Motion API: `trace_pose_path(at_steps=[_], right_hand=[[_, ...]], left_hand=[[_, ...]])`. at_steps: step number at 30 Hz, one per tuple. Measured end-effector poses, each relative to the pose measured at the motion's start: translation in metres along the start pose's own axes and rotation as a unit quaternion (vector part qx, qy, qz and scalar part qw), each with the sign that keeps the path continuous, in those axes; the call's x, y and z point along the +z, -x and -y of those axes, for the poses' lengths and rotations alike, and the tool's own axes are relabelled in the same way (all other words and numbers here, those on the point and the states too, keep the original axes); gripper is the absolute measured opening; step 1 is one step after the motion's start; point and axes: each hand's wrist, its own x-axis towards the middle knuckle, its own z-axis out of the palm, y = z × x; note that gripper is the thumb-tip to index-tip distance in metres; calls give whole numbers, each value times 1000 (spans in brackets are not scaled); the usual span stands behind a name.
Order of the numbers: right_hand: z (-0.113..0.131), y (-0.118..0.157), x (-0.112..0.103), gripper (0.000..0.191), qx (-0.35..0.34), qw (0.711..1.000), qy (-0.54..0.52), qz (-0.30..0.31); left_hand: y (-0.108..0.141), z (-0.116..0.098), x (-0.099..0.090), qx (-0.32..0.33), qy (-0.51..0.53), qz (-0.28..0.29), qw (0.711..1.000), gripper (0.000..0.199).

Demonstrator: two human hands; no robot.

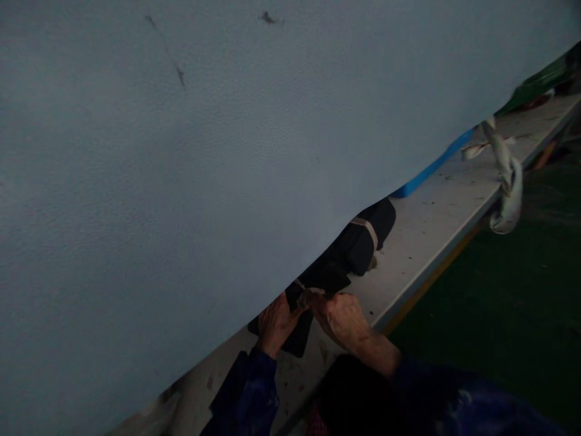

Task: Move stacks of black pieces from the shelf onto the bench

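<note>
Pale tabletop (pixel 436 224): hands (pixel 344 318) (both curled) gripping black piece (pixel 298 338), pale band (pixel 303 298).

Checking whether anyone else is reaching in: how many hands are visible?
2: left hand and right hand, both at the black pieces; the pale surface could hide others.

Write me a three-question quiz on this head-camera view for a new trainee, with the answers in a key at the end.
1. What colour are the pieces at the left grip and right grip?
A) Red
B) Black
C) Yellow

2. True or false: the blue object is nearer the left grip than the banded bundle is.

3. Fill in the blank: the pale looped strip hangs over the ____ of the table.

Key:
1. B, black
2. False; the banded bundle is nearer
3. edge
</note>
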Motion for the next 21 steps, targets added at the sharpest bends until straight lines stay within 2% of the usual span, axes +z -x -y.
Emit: trace_pose_path(at_steps=[4, 7, 10, 12, 15, 17, 21], right_hand=[[17, 51, -7, 28, -128, 991, -29, 29], [26, 81, -12, 34, -192, 969, -158, 6], [26, 86, -14, 43, -214, 934, -283, 37], [18, 76, -12, 40, -180, 921, -344, 39], [-1, 50, 1, 32, -86, 919, -383, -45], [-10, 31, 15, 32, -32, 927, -366, -80], [-9, 7, 44, 59, 23, 931, -358, -65]], left_hand=[[2, 1, -1, -5, -1, 1, 1000, 94], [4, 4, 6, 12, -29, -24, 999, 94], [5, 5, 12, 36, -48, -51, 997, 92], [5, 3, 11, 36, -53, -64, 996, 88], [2, -1, 6, 12, -30, -44, 998, 95], [0, -2, 2, -3, -18, -22, 1000, 104], [-3, 0, 2, 1, -30, -6, 1000, 110]])
